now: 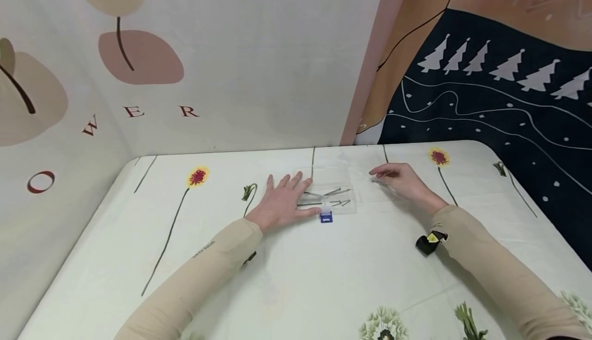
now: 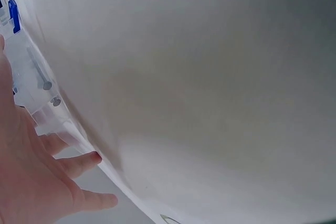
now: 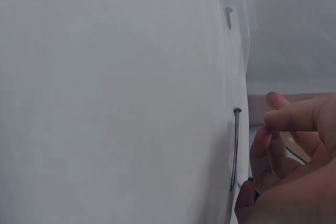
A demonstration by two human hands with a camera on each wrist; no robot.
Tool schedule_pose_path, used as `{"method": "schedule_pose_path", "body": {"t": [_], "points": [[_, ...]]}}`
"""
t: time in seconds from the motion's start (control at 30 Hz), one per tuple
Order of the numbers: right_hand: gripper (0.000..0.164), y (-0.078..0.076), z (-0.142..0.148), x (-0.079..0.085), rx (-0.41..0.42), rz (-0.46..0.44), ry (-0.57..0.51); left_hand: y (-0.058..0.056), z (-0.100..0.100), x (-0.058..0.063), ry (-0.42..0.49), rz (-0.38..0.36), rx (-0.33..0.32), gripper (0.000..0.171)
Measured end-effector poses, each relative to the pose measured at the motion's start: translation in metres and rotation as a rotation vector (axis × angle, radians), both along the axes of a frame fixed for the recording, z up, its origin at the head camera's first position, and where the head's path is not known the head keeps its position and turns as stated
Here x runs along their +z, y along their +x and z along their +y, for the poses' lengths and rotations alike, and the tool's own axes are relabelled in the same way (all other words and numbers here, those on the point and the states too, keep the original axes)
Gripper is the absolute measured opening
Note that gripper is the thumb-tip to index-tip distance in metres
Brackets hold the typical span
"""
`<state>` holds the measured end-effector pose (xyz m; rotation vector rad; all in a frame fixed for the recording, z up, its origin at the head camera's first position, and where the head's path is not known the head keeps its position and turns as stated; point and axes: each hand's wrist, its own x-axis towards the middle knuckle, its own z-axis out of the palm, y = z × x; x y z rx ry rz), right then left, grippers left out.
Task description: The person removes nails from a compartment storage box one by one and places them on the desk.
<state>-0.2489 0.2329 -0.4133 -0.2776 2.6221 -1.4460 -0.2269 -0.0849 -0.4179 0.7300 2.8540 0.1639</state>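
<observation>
A clear plastic box [image 1: 352, 207] with a blue clasp [image 1: 326, 217] lies on the cloth-covered table, several metal nails [image 1: 333, 192] inside it. Across the box's left side rests my left hand [image 1: 280, 204], fingers straight and spread. The left wrist view shows this hand [image 2: 31, 171] beside the box wall, with nail heads [image 2: 47, 85] visible through the plastic. To the right of the box, my right hand [image 1: 401, 180] hovers with bent fingers just above a single nail [image 3: 235, 148]. In the right wrist view, that nail lies on the cloth, apart from the fingertips.
White cloth [image 1: 296, 278] printed with flowers covers the table. A pale printed curtain [image 1: 259, 73] hangs behind its far edge, and a dark cloth with white trees [image 1: 504, 98] hangs at the right. A black wrist device [image 1: 427, 245] is strapped at the right sleeve.
</observation>
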Motion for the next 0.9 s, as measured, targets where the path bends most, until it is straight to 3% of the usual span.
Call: {"method": "schedule_pose_path", "body": {"t": [0.5, 0.9], "points": [[0.025, 0.006, -0.031, -0.002, 0.093, 0.026, -0.053, -0.002, 0.001, -0.003, -0.008, -0.024, 0.021, 0.099], [0.025, 0.011, -0.052, 0.001, 0.139, 0.018, -0.084, -0.002, -0.001, 0.001, -0.012, -0.028, 0.041, 0.106]]}}
